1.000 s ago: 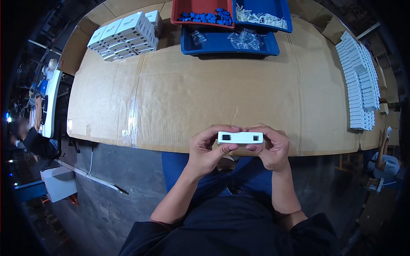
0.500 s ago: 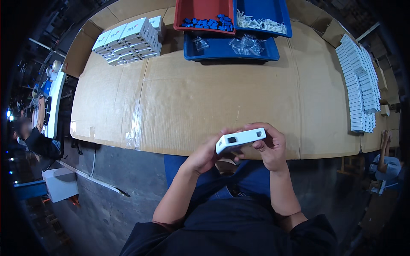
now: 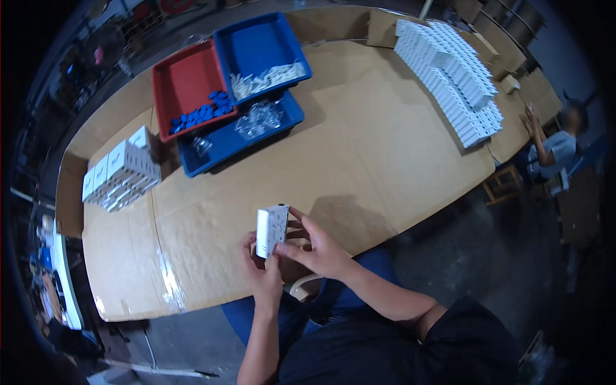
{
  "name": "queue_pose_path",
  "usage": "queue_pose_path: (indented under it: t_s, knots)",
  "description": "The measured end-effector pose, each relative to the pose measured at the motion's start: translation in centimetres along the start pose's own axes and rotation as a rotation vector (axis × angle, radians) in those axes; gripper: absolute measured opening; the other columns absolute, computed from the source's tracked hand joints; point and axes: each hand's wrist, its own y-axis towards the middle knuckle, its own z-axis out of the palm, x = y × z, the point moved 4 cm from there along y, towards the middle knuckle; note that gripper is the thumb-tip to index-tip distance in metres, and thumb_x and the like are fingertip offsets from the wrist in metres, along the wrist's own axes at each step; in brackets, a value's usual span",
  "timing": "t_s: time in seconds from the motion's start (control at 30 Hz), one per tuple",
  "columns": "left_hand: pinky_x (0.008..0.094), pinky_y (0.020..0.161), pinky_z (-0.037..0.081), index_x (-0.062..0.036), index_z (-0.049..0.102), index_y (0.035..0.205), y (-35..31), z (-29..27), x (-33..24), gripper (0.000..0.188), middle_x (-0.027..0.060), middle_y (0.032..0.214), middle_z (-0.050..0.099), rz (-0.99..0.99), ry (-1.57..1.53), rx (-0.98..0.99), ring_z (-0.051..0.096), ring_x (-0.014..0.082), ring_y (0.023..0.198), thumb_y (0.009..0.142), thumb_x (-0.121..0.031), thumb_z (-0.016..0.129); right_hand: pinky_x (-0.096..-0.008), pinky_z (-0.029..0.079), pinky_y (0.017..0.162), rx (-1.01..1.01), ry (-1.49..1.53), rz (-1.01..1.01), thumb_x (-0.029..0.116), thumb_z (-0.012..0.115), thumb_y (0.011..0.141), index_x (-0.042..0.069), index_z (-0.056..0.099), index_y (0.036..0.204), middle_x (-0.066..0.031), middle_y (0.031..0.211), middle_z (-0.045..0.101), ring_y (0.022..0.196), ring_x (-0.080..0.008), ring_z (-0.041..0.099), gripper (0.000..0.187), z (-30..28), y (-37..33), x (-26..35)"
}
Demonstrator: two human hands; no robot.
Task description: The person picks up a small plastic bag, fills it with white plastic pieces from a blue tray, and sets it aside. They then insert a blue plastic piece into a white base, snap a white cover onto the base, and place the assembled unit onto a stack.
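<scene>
Both my hands hold a small white plastic box [image 3: 273, 231] upright over the near edge of the cardboard-covered table. My left hand [image 3: 262, 274] grips it from below and along its left side. From the right, my right hand [image 3: 319, 252] has its thumb on the lower part of the box and its fingers at the far edge. One side is bright and plain; the side turned right carries small dark marks. My palms and the back of the box are out of sight.
Beyond my hands stand a red tray [image 3: 186, 80] with blue pieces, a blue tray [image 3: 253, 42] with white pieces, and a lower blue tray [image 3: 221, 153] with clear bags. White boxes are stacked at left [image 3: 125, 168] and far right [image 3: 449, 80]. A person [image 3: 555, 151] is at the right.
My view has swung to the right, so the table appears tilted. The white box has been turned from lying lengthwise to upright, showing its marked side. Both hands have shifted their grip around it.
</scene>
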Motion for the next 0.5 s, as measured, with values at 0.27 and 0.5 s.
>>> queue_pose_path:
  t_s: [0.27, 0.5]
  knots:
    - [0.0427, 0.115, 0.042, -0.0015, 0.044, 0.147, -1.0, 5.3, -0.8, 0.067, 0.0174, 0.142, 0.054, 0.325, 0.375, 0.366, 0.054, 0.0295, 0.134, 0.088, -0.002, 0.076, -0.0372, 0.057, 0.097, -0.209, 0.073, -0.061, 0.009, 0.084, 0.085, 0.000, 0.019, 0.162, -0.0161, 0.138, 0.053, 0.121, -0.0232, 0.061, 0.101, -8.6, 0.2, 0.1]
    - [0.0493, 0.115, 0.038, -0.0005, 0.054, 0.138, -1.6, 6.3, 1.8, 0.053, 0.0209, 0.138, 0.057, 0.368, 0.602, 0.344, 0.050, 0.0405, 0.136, 0.091, -0.012, 0.074, -0.0441, 0.049, 0.107, -0.801, -0.293, -0.485, 0.005, 0.091, 0.073, 0.010, 0.028, 0.156, -0.0143, 0.145, 0.046, 0.133, -0.0262, 0.051, 0.105, -31.1, -2.3, 6.2]
